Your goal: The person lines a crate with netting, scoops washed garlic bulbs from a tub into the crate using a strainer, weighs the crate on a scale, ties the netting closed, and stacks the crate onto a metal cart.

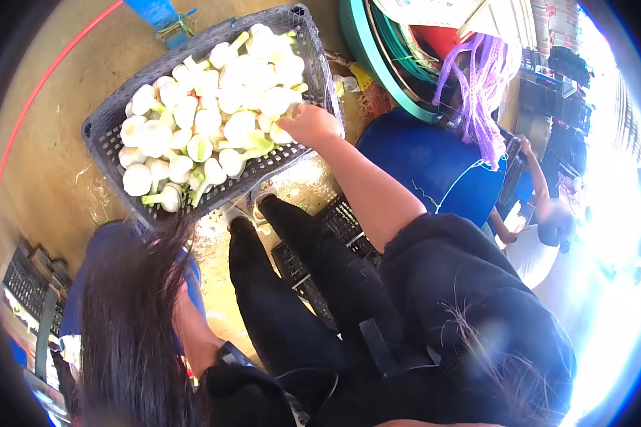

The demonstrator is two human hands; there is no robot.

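A dark plastic crate (96,117) is heaped with white garlic bulbs (208,121) on short green stems. My right hand (312,126) reaches over the crate's right wall, beside the bulbs. Its fingers are curled, and their tips are hidden, so what they grip cannot be made out. My left forearm (196,327) points toward the crate's near side. Dark hair (128,320) hangs over that area, and my left hand does not show behind it.
A blue drum (413,156) stands right of the crate, near a teal tub (356,43) and purple netting (481,78). More black crates (345,220) are by my legs. Another person (538,242) is at the far right. A red hose (32,96) curves along the left floor.
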